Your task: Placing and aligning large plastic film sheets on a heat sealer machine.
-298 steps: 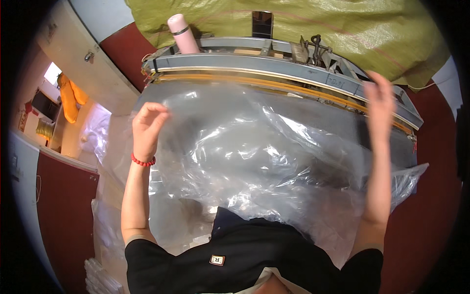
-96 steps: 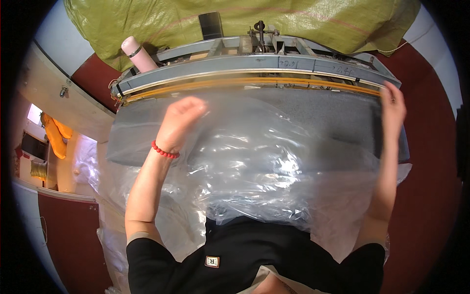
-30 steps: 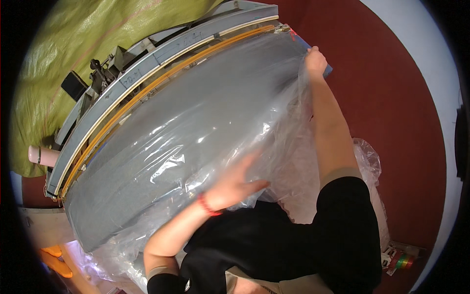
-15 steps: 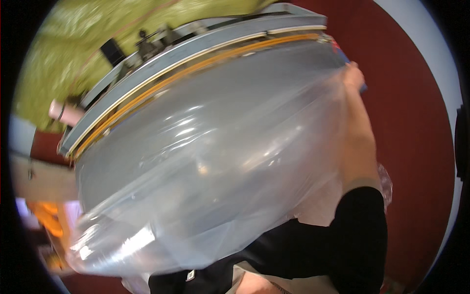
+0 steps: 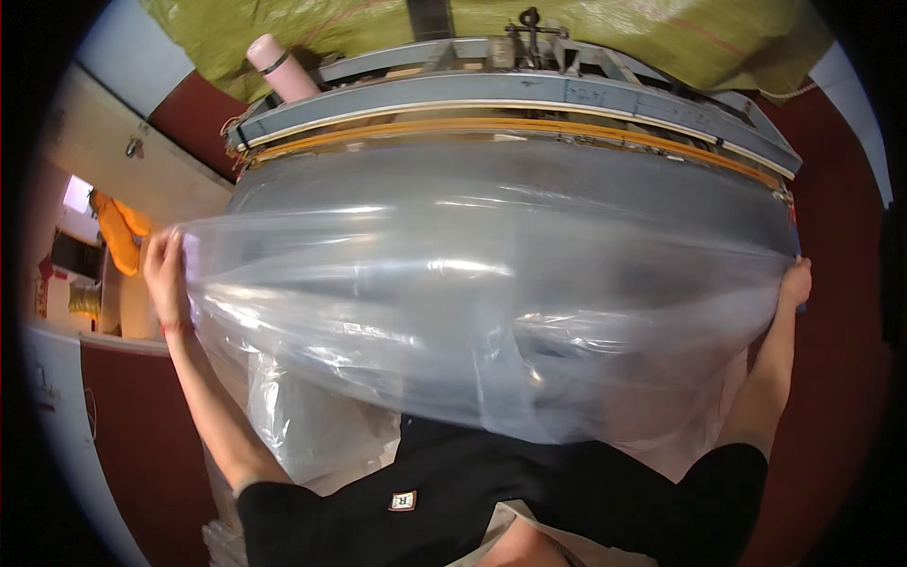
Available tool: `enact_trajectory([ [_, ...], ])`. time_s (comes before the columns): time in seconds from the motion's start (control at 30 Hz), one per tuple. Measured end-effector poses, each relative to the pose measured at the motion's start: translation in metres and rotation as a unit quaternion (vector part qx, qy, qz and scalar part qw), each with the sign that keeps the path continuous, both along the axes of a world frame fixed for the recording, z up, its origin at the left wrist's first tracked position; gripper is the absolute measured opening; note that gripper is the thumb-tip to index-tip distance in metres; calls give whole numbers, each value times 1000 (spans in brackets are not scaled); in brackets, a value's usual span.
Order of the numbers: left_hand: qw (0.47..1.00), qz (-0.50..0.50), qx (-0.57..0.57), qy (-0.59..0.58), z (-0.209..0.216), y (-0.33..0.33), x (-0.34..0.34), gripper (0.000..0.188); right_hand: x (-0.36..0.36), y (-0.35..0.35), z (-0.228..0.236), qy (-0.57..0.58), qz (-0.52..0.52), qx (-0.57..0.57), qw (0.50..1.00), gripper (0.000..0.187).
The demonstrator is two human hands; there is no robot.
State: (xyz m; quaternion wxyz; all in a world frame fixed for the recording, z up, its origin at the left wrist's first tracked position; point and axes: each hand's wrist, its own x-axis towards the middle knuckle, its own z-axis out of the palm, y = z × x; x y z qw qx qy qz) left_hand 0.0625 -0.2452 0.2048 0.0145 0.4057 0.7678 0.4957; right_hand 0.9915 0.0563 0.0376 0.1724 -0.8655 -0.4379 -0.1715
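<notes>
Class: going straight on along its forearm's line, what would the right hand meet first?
For the right hand, probably the dark red surface beyond, passing just right of the grey metal frame, though depth is unclear.

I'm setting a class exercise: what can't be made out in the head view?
Head view:
Dark object: top cut off by the upper edge.
Grey worktop: near edge veiled by the clear plastic sheet.
Metal beam: marks too small and blurred.
Right hand: exact grip too small to read.

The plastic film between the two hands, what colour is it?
The plastic film is clear, colourless; head view.
</notes>
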Motion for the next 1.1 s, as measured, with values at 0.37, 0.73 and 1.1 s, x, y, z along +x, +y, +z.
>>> enact_trajectory([
  [0.37, 842, -403, -181, 309, -77, 112, 165, 56, 0, -5, 6, -8, -27, 8, 1000, 35],
  [0.73, 886, -286, -155, 332, -141, 146, 117, 40, 51, 1, -16, 62, 12, 76, 995, 36],
  [1.1, 948, -131, -87, 275, -148, 189, 113, 14, 98, -51, 23, 364, 167, 359, 843, 37],
])
